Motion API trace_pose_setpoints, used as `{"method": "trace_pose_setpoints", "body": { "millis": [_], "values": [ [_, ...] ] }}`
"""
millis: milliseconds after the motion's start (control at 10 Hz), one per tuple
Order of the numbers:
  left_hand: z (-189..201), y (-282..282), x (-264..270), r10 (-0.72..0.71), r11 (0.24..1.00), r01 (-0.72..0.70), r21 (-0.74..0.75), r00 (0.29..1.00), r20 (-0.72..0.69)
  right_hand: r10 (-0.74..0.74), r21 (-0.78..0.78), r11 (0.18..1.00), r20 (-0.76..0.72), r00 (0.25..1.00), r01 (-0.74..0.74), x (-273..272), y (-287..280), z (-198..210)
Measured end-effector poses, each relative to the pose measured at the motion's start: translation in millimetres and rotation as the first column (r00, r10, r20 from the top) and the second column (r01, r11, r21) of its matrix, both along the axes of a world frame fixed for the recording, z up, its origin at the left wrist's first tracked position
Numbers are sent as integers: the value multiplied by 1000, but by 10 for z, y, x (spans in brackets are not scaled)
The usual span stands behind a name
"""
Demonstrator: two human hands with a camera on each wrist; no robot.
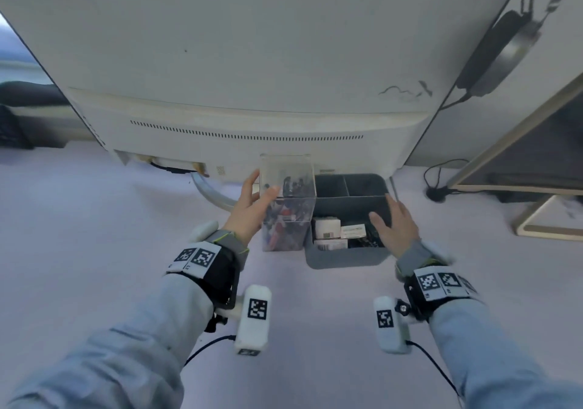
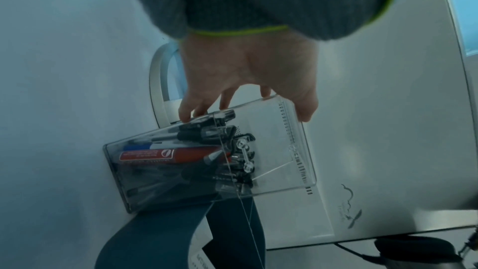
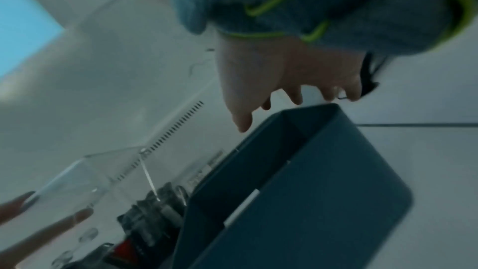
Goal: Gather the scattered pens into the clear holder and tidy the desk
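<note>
From the head view, the person's left hand [image 1: 252,206] lies against the left side of the clear holder [image 1: 287,201], fingers mostly straight and spread, touching the wall but not wrapped round it. The pens [image 1: 282,219] are inside the holder, packed close, and no pen lies loose on the white desk [image 1: 94,219]. The holder stands just beside a dark grey tray [image 1: 344,258], touching or nearly touching it. The right hand [image 1: 394,222] is spread flat over the right side of the tray, holding nothing; I cannot tell if it rests on the rim. I count one holder, one tray with three parts, and about three small white boxes [image 1: 326,227] in the near part. Behind stands one white monitor [image 1: 252,61], with one pair of headphones [image 1: 504,48] hanging at the right. In the left wrist view, the fingers [image 2: 186,111] reach the holder's edge, the thumb on the other side. One red marker [image 2: 168,155] and one blue one show; the black pens are too many to count. In the right wrist view, which is blurry, the right hand's fingers [image 3: 241,120] hang apart above the tray's rim [image 3: 310,109]. I think the tall holder could tip if the left hand pushes high up, and the pens would spill out. A bump from the tray could knock it too.
</note>
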State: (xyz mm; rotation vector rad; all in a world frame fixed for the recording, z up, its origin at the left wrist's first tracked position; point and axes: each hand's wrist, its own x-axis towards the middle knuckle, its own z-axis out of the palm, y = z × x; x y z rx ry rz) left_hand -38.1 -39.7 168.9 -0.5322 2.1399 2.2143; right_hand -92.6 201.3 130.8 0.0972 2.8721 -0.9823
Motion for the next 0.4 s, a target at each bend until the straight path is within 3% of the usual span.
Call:
{"method": "trace_pose_setpoints", "body": {
  "millis": [100, 200, 400],
  "values": [
    [46, -48, -72, -19, 1000, 19, -8, 1000, 17, -11, -110, 994, 48, 999, 17, -2, -12, -102],
    [75, -67, -116, -52, 999, 52, -8, 998, 32, -58, -142, 988, 2, 998, 58, -33, -42, -117],
    [34, -37, -148, -47, 993, 54, -104, 996, 73, -28, 23, 999, 23, 999, 28, -47, -25, -142]
  ]
}}
